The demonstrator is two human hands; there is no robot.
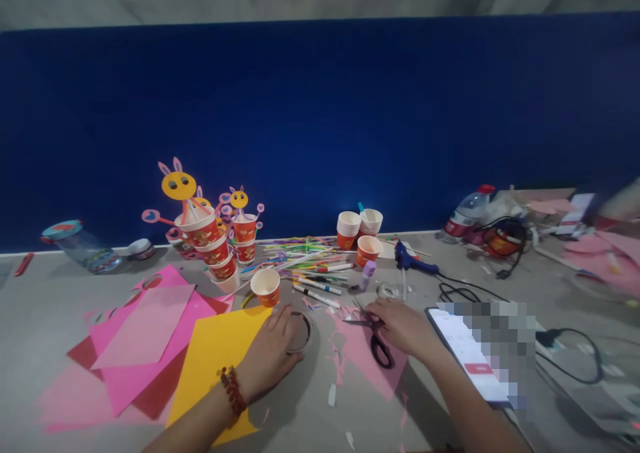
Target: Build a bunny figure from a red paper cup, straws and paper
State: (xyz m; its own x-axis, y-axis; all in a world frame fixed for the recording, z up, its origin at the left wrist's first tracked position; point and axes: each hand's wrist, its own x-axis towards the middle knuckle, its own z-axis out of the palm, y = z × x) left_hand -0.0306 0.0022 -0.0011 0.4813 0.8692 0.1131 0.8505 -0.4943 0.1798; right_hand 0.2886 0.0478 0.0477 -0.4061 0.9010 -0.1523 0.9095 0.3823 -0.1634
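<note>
My left hand (274, 348), with a beaded bracelet at the wrist, curls its fingers and thumb round a roll of tape (307, 328) at the edge of a yellow paper sheet (210, 353). Black-handled scissors (381, 353) are under the fingers of my right hand (399, 325), which grips them near the pivot, handles toward me. Beneath the scissors lies a pink paper sheet (387, 380) with cut edges. Small pink scraps (339, 353) are scattered between my hands. Just beyond my left hand stands a paper cup (266, 286).
Cup figures with yellow faces (179, 185) stand at the back left, behind pink sheets (145, 326). Markers (317, 296), a glue stick (367, 276), stacked cups (349, 230) and a blue glue gun (413, 261) lie ahead. A phone (467, 353) and cables are right.
</note>
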